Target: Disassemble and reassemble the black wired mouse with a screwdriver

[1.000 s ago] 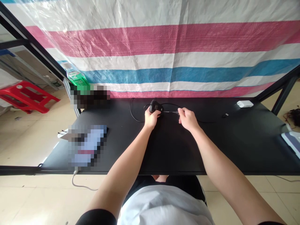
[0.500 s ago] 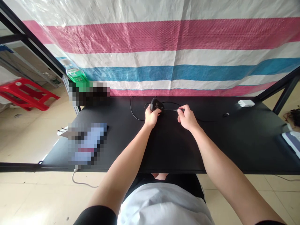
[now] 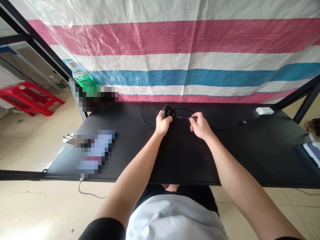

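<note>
Near the back middle of the black table, my left hand is wrapped round a black computer mouse, its thumb on the near side. The mouse is tipped up, and small pale print shows on it. Level with it on the right, my right hand pinches the dark handle of a thin screwdriver. Its shaft points left at the mouse; whether the tip sits in a hole I cannot tell. A black cable loops on the table to the left of and behind the mouse.
At the left lie a blurred phone with a white charging cable, and a green-labelled bottle. A white charger block and a small dark piece lie at the right. A striped sheet hangs behind the table.
The view has shifted slightly. Both hands keep their grips, and the mouse and screwdriver stay in nearly the same place.
</note>
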A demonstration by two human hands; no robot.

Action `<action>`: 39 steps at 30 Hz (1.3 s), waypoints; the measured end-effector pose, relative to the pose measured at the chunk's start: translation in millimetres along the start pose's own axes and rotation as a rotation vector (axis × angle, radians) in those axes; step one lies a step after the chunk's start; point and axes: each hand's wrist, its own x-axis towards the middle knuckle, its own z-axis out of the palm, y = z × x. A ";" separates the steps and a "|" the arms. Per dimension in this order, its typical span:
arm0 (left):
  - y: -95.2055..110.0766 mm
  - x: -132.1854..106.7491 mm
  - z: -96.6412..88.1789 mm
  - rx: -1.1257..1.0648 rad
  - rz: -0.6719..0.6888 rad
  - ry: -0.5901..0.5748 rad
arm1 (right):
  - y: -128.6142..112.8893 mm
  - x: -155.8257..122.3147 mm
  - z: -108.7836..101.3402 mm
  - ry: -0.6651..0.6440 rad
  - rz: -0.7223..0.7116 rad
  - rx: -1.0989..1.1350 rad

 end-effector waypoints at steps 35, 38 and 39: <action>21.7 -3.1 6.2 -0.262 -0.171 -0.048 | 29.1 25.8 -14.9 0.553 0.059 0.067; 25.7 -4.1 5.0 -0.334 -0.231 -0.053 | 35.0 29.0 -14.8 0.535 0.089 0.066; 27.4 -4.5 4.4 -0.357 -0.257 -0.057 | 35.8 29.3 -14.4 0.525 0.094 0.068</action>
